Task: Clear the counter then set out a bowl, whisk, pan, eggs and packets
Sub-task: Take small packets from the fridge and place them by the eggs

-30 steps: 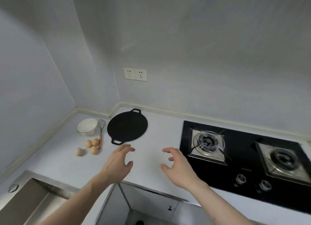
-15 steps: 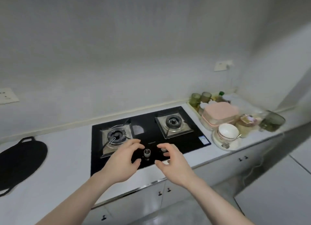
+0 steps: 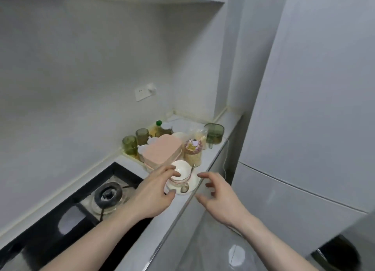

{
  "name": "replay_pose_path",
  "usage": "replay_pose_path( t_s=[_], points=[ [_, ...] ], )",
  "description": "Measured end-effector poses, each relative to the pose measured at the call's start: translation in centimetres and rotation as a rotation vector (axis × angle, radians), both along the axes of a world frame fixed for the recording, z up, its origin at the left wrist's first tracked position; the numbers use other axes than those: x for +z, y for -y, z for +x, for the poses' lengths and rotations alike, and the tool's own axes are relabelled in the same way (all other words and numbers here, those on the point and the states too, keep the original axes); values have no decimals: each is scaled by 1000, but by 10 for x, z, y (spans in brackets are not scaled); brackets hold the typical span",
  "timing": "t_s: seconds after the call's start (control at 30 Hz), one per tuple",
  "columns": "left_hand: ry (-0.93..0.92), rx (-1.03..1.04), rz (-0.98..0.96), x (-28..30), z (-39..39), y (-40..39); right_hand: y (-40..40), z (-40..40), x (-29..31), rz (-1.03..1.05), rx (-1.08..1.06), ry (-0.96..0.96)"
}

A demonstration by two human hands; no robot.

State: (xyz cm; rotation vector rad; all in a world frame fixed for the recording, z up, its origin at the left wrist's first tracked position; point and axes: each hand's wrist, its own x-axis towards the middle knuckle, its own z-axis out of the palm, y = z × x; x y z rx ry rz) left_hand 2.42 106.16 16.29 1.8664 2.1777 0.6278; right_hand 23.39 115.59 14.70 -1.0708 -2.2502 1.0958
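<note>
2 empty hands near white cup

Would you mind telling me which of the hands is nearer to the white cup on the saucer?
Left. The left hand has fingertips at the white cup; the right hand hovers open beyond the saucer, off the counter edge.

Glossy white bowl, green glass cups

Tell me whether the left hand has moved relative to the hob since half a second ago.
Yes. The left hand was over the hob's knobs; now it is past the hob's right edge, fingers spread at the white cup on its saucer.
</note>
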Motion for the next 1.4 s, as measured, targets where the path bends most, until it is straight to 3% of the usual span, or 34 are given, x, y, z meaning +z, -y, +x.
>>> replay_pose_path(
  t_s=[0.13, 0.3, 0.67, 1.0, 1.1, 1.27, 1.4],
  points=[
    [-13, -167, -32, 17, 24, -112, -64, 45, 11, 6, -176, -35],
    [59, -211, -13, 40, 66, -240, -135, 96, 15, -9, -263, -58],
    [445, -7, 38, 83, 143, -446, -273, 165, 31, -21, -262, -44],
    [533, -44, 35, 77, 147, -497, -310, 173, 32, 16, -325, -26],
    [534, -77, 64, 75, 142, -495, -306, 169, 32, 12, -361, -35],
    [691, -177, 68, 71, 135, -496, -288, 149, 30, -1, -386, -39],
    [675, -264, 78, 68, 127, -484, -268, 131, 25, -13, -392, -30]
  ],
)
